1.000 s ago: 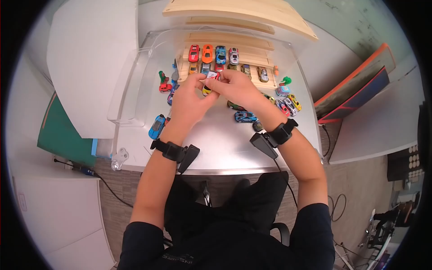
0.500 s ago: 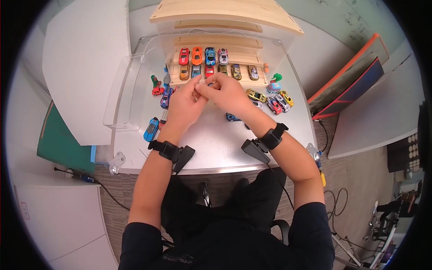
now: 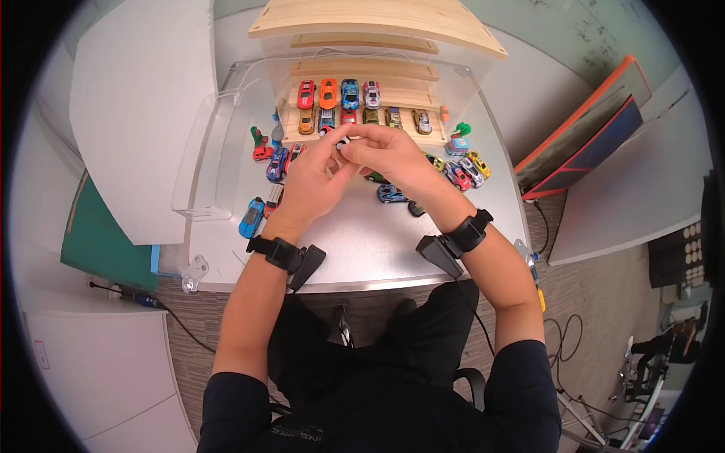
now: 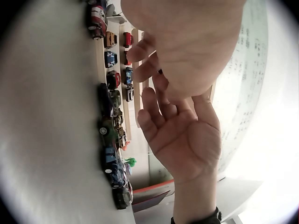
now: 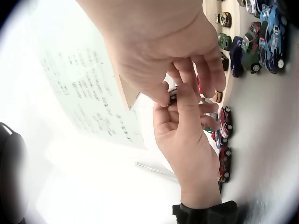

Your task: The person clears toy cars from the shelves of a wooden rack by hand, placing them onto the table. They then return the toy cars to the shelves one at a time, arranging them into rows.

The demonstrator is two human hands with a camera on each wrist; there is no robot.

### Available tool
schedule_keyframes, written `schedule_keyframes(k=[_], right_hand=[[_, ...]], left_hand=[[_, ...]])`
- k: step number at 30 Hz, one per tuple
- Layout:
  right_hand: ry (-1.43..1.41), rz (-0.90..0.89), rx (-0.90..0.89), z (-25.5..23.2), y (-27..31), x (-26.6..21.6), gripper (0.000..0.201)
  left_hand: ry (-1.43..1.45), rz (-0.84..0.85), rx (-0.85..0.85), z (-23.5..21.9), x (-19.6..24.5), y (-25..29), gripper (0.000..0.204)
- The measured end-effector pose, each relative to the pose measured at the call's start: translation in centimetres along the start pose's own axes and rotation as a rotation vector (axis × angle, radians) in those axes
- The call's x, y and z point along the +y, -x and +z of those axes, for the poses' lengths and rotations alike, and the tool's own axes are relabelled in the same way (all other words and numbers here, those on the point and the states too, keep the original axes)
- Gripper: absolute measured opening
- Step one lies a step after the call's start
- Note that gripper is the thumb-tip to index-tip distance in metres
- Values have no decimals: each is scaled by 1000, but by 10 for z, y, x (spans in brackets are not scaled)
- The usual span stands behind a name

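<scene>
Both pinching one tiny white and black toy car: left hand and right hand, fingers curled round it. Held up over the shiny grey table (more little cars all about). Just in front of the stepped wooden rack.

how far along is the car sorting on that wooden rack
Partly done. About ten toy cars already sit in two rows on the wooden rack. In hand: the left hand and right hand together pinch one small toy car above the table. Left: loose cars lie on both sides, such as the blue car and the cluster at right.
</scene>
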State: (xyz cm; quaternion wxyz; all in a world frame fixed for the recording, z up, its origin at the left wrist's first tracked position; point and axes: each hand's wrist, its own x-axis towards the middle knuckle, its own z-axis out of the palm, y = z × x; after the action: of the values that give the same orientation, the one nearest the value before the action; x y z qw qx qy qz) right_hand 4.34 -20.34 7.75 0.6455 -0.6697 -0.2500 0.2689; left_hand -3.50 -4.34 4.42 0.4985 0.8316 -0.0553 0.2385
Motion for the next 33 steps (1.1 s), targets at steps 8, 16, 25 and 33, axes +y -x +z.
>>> schedule_keyframes(k=[8, 16, 25, 33], right_hand=[[-105, -62, 268, -28, -6, -2, 41], [1321, -248, 682, -82, -64, 26, 46], [1375, -322, 684, -79, -73, 35, 43], [1340, -328, 674, -78, -71, 37, 45]], left_hand=[[20, 47, 7, 1, -4, 0, 80], [-68, 25, -10, 2, -11, 1, 55], [-52, 17, -26, 4, -11, 0, 43], [-54, 17, -26, 3, -13, 0, 41]])
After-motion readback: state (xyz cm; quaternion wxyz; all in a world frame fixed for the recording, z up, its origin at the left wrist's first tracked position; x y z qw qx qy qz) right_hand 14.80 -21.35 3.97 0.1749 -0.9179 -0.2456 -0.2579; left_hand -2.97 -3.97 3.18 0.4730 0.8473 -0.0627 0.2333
